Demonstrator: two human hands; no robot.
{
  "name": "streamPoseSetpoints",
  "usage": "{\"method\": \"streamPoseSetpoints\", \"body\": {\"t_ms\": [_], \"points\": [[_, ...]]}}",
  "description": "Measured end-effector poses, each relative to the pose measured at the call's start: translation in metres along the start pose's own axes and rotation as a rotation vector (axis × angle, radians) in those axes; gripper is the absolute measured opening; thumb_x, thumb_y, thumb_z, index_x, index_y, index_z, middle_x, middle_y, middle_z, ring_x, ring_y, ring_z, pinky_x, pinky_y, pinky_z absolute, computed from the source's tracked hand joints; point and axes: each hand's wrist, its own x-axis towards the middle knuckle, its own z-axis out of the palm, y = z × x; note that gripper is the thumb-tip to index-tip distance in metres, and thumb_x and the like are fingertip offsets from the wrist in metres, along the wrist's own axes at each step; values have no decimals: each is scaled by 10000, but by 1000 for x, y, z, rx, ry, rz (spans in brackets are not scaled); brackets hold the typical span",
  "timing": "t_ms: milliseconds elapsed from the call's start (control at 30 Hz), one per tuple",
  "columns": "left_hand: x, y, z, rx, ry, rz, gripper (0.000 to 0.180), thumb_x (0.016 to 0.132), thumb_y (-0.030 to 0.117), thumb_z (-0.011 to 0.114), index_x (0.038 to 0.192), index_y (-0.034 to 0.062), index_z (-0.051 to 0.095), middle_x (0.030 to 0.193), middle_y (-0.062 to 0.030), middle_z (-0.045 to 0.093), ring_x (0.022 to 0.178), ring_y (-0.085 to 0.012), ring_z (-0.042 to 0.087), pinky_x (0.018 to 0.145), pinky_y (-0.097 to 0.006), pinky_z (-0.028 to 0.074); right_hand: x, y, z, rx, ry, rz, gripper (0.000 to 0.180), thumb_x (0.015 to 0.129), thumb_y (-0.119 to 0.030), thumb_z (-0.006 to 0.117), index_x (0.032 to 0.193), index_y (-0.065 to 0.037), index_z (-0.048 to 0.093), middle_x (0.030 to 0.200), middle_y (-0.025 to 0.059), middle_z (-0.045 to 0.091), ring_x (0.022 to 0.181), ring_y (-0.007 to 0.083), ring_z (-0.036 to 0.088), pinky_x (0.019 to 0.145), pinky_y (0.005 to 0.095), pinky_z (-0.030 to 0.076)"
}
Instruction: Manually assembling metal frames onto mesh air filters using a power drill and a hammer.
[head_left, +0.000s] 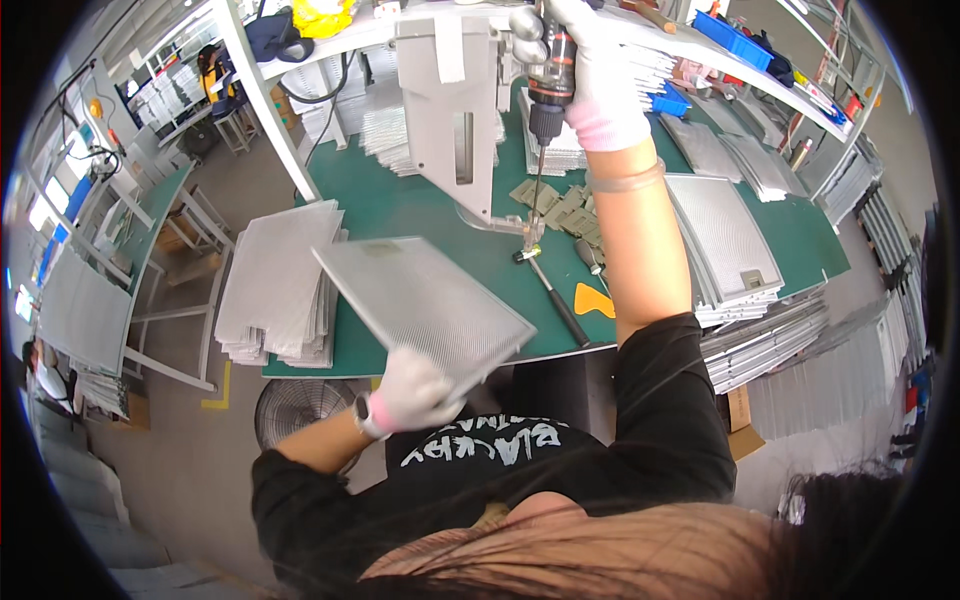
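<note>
Mesh filter panel (pixel 425 305), flat grey rectangle w/ metal frame, sits mid-frame, tilted, near corner pinched in gloved left hand (pixel 415 390) — fingers (pixel 432 372) closed around its lower edge. Long axis runs upper left to lower right of frame, far end over the green counter (pixel 400 205). Right hand (pixel 595 85), gloved too, top center, fingers wrapped tight on the hanging power screwdriver (pixel 550 85); bit points down at counter, just right of panel's far edge, apart from it. Left hand is nearer the panel. Grey press fixture (pixel 450 110) stands behind. Stack of same panels (pixel 280 290) at left, more (pixel 725 240) right. Hammer (pixel 550 290) & orange scraper (pixel 593 300) lie beside bit.
</note>
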Motion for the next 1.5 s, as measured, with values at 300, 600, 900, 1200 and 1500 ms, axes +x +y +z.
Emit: {"method": "streamPoseSetpoints", "body": {"t_ms": [300, 600, 900, 1200, 1500], "points": [[-63, 2, 33, 125, -443, -150, 207, 715, 209, 664, 856, 75, 593, 920, -117, 584, 911, -323, 565, 829, -453, 461, -35, 17, -4, -139, 126, 154, 274, 992, -339, 568, 962, -75, 500, 774, 21, 515, 600, 73, 472, 488, 196, 368], [41, -16, 42, 204, 240, -480, 182, 716, 245, 709, 752, 99, 606, 636, -88, 526, 625, -317, 550, 605, -462, 407, -67, 18, 20, -123, 147, 191, 436, 995, -265, 546, 1372, -66, 452, 780, 39, 559, 632, 110, 519, 541, 237, 418], [30, 34, 31, 173, 325, -504, 308, 661, 321, 782, 657, 111, 557, 595, -55, 481, 570, -268, 540, 547, -429, 384, -109, 46, 50, -214, 294, 221, 635, 983, -372, 556, 1485, -61, 323, 761, 21, 482, 575, 76, 457, 480, 206, 368], [28, 37, 33, 184, 386, -500, 324, 615, 280, 801, 622, 113, 524, 588, -64, 487, 530, -284, 522, 517, -425, 367, -124, 62, 53, -118, 294, 199, 628, 970, -249, 590, 1478, -68, 268, 779, 74, 571, 567, 130, 562, 471, 247, 441], [28, 34, 37, 124, 244, -528, 232, 720, 341, 759, 807, 143, 675, 675, -33, 570, 566, -242, 572, 515, -404, 399, -156, 81, 58, -185, 189, 330, 674, 931, -384, 655, 1404, -43, 315, 703, 44, 497, 529, 105, 463, 480, 248, 394]]}}
